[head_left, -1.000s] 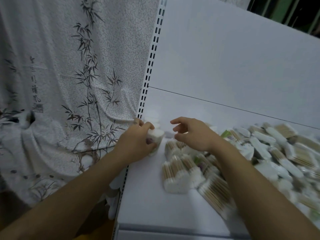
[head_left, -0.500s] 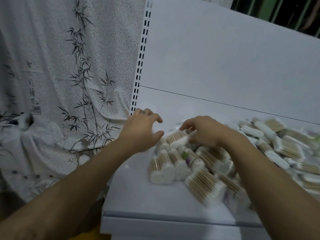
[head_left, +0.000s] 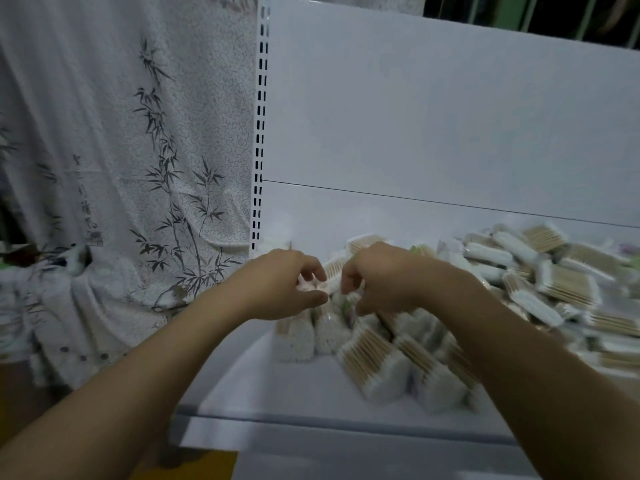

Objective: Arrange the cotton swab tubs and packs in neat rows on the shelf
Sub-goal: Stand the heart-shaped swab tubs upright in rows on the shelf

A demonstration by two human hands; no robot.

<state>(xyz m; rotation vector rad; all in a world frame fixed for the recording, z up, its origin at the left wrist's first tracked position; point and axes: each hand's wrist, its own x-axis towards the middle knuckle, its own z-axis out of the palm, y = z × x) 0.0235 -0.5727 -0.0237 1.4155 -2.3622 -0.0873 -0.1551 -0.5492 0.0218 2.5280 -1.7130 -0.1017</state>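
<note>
Motion blur softened the whole scene, so we could not read any printing on the goods. Two hands were in view, both bare. The left hand was curled, thumb underneath, around one end of a small clear pack of wooden-stemmed cotton swabs. The right hand curled over the other end of the same pack. Its fingertips hid the exact contact, but we judged it to be gripping. We held this pack just above the left end of the heap.

The flat white metal shelf carried a loose heap of similar swab packs, tilted and overlapping. The heap ran off the right edge of the frame, and our right forearm covered part of it. We could not count the packs. Each showed tan stems between white cotton ends.

Faint pale shapes sat in the back left corner of the shelf, too blurred to identify.

One perforated white upright bounded the shelf on the left. Beside it hung one white cloth printed with grey bamboo.
</note>
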